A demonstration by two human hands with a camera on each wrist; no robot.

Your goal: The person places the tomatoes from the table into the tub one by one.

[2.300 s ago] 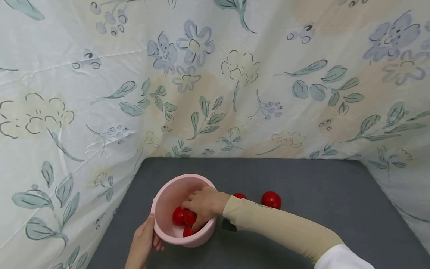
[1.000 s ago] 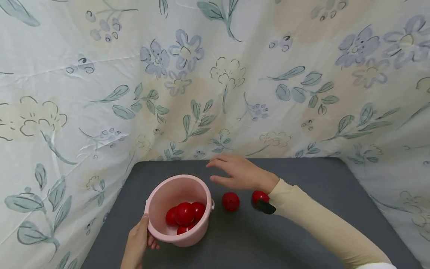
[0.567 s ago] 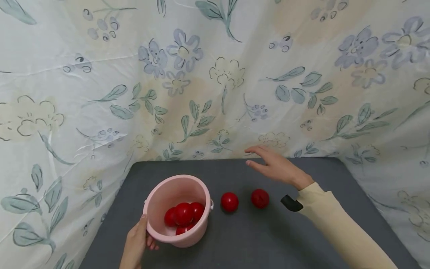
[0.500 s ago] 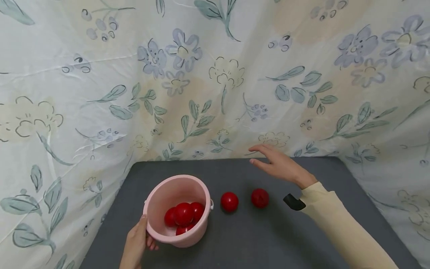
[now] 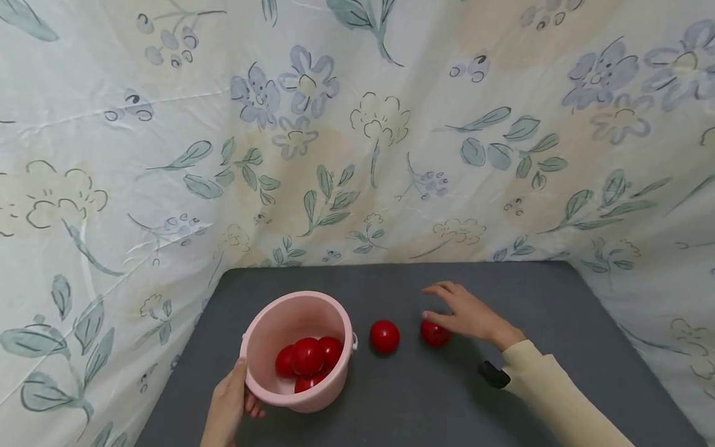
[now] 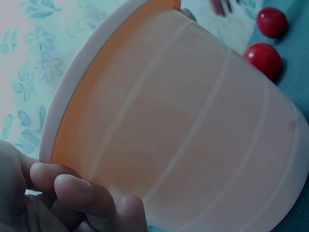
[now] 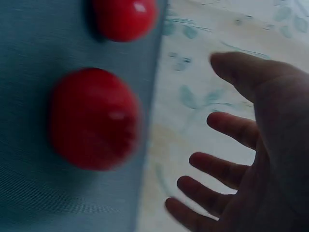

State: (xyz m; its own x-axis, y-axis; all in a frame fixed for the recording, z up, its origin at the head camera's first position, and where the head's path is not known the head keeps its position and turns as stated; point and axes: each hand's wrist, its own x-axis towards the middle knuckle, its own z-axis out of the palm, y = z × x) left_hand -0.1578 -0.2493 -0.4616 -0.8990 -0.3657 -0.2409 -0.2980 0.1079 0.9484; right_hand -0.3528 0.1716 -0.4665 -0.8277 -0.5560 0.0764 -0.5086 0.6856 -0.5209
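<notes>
From the head cam, my left hand (image 5: 229, 406) grips the near rim of the pink bucket (image 5: 298, 349), which has red balls (image 5: 307, 356) inside. My right hand (image 5: 468, 315) sits over the right-hand loose ball (image 5: 433, 334), fingers spread and loose. Another ball (image 5: 384, 336) lies between it and the bucket on the grey table (image 5: 536, 298).

Left wrist cam: fingers (image 6: 72, 191) curled against the bucket wall (image 6: 193, 140).

Right wrist cam: blurry, fingers (image 7: 231, 128) splayed, ball (image 7: 94, 118) just beside the palm, not pinched.

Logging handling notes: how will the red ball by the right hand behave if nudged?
The red ball looks round and glossy, so it would probably roll across the flat grey mat and may slip from the right hand, whose fingers are spread, not closed.
</notes>
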